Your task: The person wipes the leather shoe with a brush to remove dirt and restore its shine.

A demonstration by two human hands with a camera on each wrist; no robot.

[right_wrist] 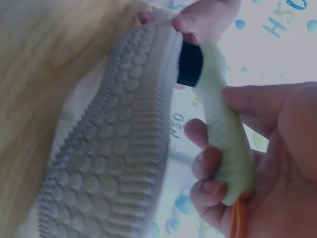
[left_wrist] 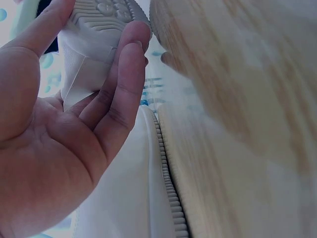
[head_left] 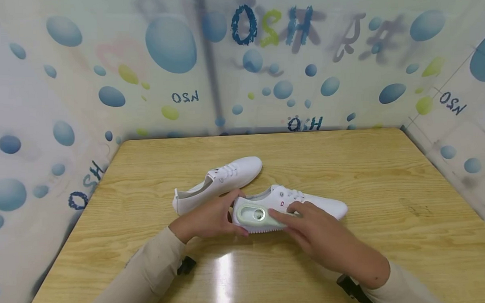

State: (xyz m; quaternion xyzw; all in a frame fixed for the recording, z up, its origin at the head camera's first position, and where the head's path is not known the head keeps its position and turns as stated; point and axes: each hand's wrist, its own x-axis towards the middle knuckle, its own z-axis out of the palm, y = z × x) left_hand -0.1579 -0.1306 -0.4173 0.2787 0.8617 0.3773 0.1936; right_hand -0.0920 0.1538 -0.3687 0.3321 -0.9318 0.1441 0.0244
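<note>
My left hand (head_left: 212, 217) grips the heel end of a white lace-up shoe (head_left: 326, 206), thumb and fingers around its back. The shoe is tilted, its toe to the right, and its studded sole (right_wrist: 109, 148) faces the right wrist camera. My right hand (head_left: 321, 231) holds a pale green scrub brush (right_wrist: 225, 144) by its handle, from which an orange loop (right_wrist: 238, 215) hangs. The brush's dark bristles (right_wrist: 189, 64) are against the side of the shoe near the heel. In the head view the brush head covers part of that side.
A second white lace-up shoe (head_left: 243, 169) lies just behind, toe pointing right and away. Both stand over a wooden table (head_left: 379, 164). Walls of patterned sheeting (head_left: 232, 80) rise at the back and both sides. Black devices (head_left: 186, 265) sit at the wrists.
</note>
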